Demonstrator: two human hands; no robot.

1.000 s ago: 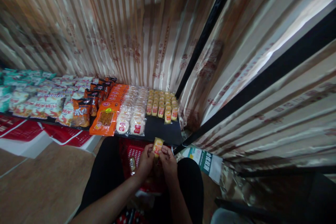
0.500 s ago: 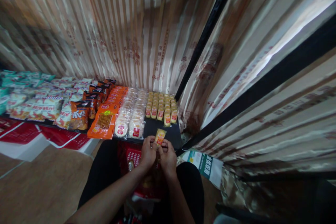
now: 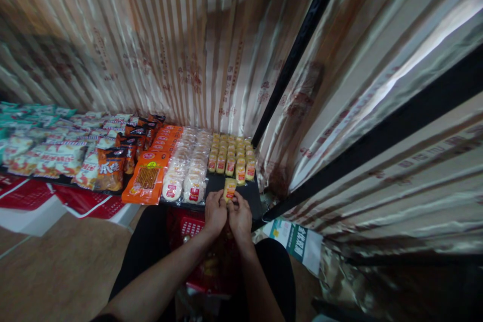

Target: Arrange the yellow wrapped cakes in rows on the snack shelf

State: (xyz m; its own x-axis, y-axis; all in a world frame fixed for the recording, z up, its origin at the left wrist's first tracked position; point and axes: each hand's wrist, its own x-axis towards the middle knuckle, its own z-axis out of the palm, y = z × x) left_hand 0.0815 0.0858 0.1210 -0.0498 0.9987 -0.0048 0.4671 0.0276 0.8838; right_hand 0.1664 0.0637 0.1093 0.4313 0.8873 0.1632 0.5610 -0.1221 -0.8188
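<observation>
My left hand (image 3: 215,212) and my right hand (image 3: 240,216) are side by side, both pinching one small yellow snack packet (image 3: 229,189). The packet hangs just above the front of the black shelf (image 3: 251,193), right before the rows of like yellow packets (image 3: 231,157). Below my hands a red basket (image 3: 192,229) rests between my knees.
Left of the yellow rows lie round white cake packs (image 3: 190,171), orange snack bags (image 3: 146,178), dark orange bags (image 3: 109,167) and several white and green bags (image 3: 45,146). Striped foil curtains (image 3: 181,45) hang behind and to the right. A white and green carton (image 3: 298,241) lies right of my knee.
Both hands have carried the yellow packet up and forward, from over the red basket to the shelf's front edge by the yellow rows.
</observation>
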